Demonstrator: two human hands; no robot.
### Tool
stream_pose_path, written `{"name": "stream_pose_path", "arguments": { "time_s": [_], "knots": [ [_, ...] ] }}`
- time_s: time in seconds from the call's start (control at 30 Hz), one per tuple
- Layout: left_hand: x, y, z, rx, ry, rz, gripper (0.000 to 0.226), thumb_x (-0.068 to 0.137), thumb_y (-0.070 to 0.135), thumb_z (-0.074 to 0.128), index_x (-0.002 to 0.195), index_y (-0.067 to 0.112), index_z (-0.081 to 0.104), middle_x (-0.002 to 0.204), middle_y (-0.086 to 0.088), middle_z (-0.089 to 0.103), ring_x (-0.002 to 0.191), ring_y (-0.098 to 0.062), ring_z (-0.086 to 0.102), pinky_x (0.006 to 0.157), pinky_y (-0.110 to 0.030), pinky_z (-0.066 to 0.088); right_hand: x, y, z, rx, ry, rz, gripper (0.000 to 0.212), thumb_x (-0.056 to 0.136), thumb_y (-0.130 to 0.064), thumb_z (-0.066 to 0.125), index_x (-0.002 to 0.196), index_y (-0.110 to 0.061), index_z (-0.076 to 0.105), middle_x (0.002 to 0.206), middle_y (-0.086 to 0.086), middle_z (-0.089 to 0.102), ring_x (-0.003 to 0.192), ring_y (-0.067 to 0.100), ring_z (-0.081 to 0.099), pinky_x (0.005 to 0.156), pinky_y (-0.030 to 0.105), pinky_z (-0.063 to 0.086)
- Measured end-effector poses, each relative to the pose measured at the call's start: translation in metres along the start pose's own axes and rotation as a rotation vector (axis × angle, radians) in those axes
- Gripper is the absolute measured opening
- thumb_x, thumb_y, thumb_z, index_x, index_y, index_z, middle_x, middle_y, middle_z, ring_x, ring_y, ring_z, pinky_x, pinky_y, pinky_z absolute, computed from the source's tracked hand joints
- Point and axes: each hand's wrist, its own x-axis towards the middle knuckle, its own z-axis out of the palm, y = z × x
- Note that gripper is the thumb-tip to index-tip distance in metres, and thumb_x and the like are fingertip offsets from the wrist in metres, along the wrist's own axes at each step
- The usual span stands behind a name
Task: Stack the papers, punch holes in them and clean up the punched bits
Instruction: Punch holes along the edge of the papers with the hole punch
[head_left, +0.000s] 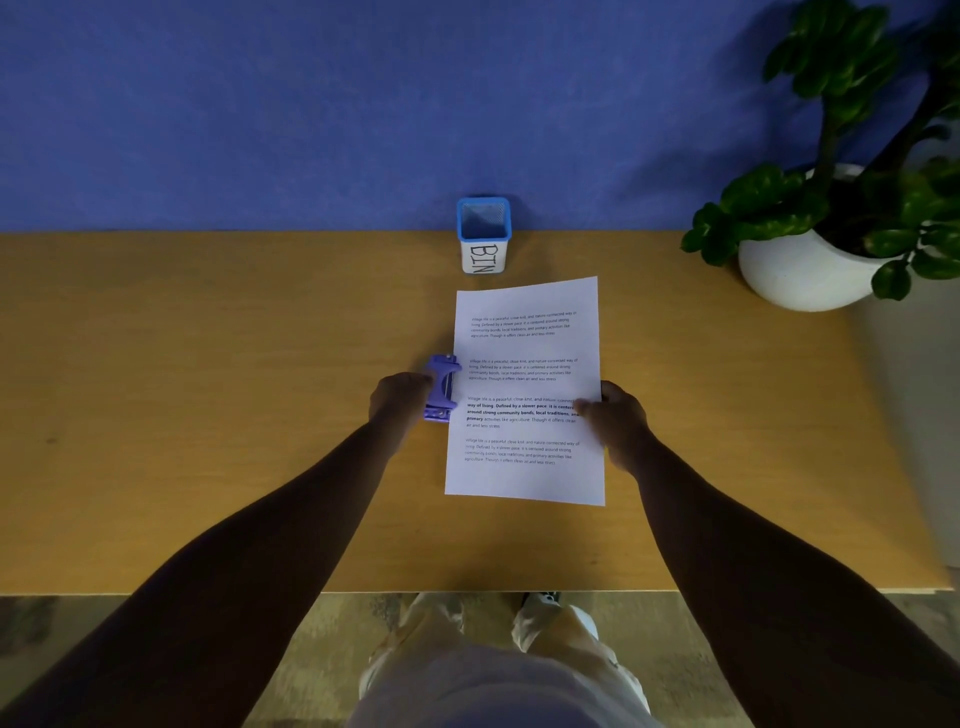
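Note:
A stack of white printed papers (524, 389) lies in the middle of the wooden table (208, 364). A purple hole punch (441, 387) sits at the stack's left edge, and the paper edge reaches into its slot. My left hand (397, 400) grips the punch from the left side. My right hand (615, 421) holds the right edge of the papers, thumb on top of the sheet. A small blue-rimmed mesh cup labelled BIN (483, 236) stands upright behind the papers, against the wall. No punched bits are visible.
A potted green plant in a white bowl-shaped pot (800, 270) stands at the table's back right corner. A blue wall (311, 104) runs along the table's far edge. The near table edge (467, 591) is just in front of my legs.

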Motion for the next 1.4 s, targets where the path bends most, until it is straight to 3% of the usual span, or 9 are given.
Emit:
{"name": "stream_pose_path", "arguments": {
  "time_s": [0.13,0.33,0.5,0.6,0.8,1.0,1.1,1.23,1.4],
  "knots": [
    [-0.006,0.004,0.001,0.172,0.026,0.038,0.042,0.103,0.035,0.038,0.067,0.015,0.048,0.065,-0.003,0.047,0.069,-0.024,0.047,0.055,-0.03,0.034,-0.001,0.003,-0.002,-0.003,-0.015,0.007,0.018,0.086,-0.011,0.064,0.097,-0.024,0.065,0.094,-0.004,0.068,0.089,0.022,0.065,0.078,0.032,0.053],
    [-0.007,0.005,0.002,0.171,-0.017,0.029,0.037,0.1,0.037,0.045,0.069,0.017,0.053,0.067,-0.001,0.052,0.07,-0.021,0.049,0.06,-0.029,0.039,-0.002,0.005,0.002,0.031,-0.038,0.018,0.017,0.086,-0.01,0.065,0.095,-0.025,0.066,0.098,-0.001,0.07,0.096,0.025,0.066,0.089,0.041,0.055],
    [-0.003,0.0,0.001,-0.007,-0.039,-0.009,0.032,0.094,0.032,0.061,0.117,0.012,0.072,0.117,-0.009,0.071,0.093,-0.02,0.06,0.072,-0.025,0.05,-0.003,0.006,0.005,0.047,-0.034,0.022,0.018,0.087,-0.011,0.064,0.1,-0.023,0.066,0.103,0.001,0.069,0.101,0.027,0.065,0.094,0.044,0.053],
    [-0.005,0.0,0.002,-0.019,-0.037,-0.023,0.034,0.095,0.033,0.06,0.121,0.012,0.07,0.123,-0.011,0.07,0.111,-0.028,0.066,0.07,-0.021,0.048,-0.003,0.006,0.006,0.052,-0.041,0.03,0.017,0.088,-0.01,0.063,0.099,-0.023,0.065,0.101,0.0,0.069,0.101,0.027,0.064,0.094,0.044,0.053],
    [-0.008,0.001,0.008,0.155,-0.039,0.039,0.04,0.101,0.033,0.043,0.068,0.014,0.055,0.102,-0.025,0.069,0.081,-0.035,0.058,0.064,-0.03,0.037,-0.002,0.011,0.006,0.032,-0.052,0.055,0.022,0.089,-0.009,0.063,0.108,-0.02,0.065,0.106,0.001,0.068,0.102,0.026,0.064,0.094,0.043,0.053],
    [-0.004,-0.002,0.012,0.12,-0.017,0.016,0.036,0.1,0.033,0.048,0.086,0.006,0.066,0.108,-0.025,0.069,0.1,-0.04,0.064,0.071,-0.036,0.048,0.001,0.015,0.006,0.011,-0.051,0.068,0.026,0.088,-0.01,0.063,0.113,-0.018,0.064,0.108,0.002,0.068,0.101,0.025,0.064,0.092,0.041,0.054],
    [-0.002,-0.005,0.01,0.029,-0.047,-0.013,0.03,0.096,0.03,0.059,0.114,0.009,0.072,0.121,-0.013,0.07,0.088,-0.022,0.062,0.061,-0.018,0.047,0.003,0.015,0.006,-0.002,-0.046,0.067,0.025,0.088,-0.01,0.064,0.112,-0.019,0.065,0.106,0.001,0.068,0.097,0.023,0.064,0.087,0.038,0.054],
    [-0.004,-0.003,0.014,0.181,-0.035,0.003,0.038,0.099,0.039,0.049,0.071,0.014,0.058,0.09,-0.02,0.067,0.075,-0.024,0.052,0.066,-0.028,0.039,0.007,0.014,0.006,-0.056,-0.047,0.057,0.03,0.088,-0.011,0.063,0.117,-0.017,0.063,0.107,0.001,0.066,0.097,0.023,0.063,0.082,0.035,0.053],
    [-0.008,0.0,0.017,0.3,-0.034,-0.024,0.043,0.101,0.037,0.041,0.066,0.013,0.047,0.066,-0.006,0.05,0.074,-0.025,0.05,0.066,-0.03,0.038,0.012,0.012,0.008,-0.135,-0.074,0.045,0.037,0.089,-0.009,0.06,0.125,-0.013,0.059,0.112,0.004,0.064,0.096,0.023,0.06,0.079,0.034,0.052]
  ]
}}
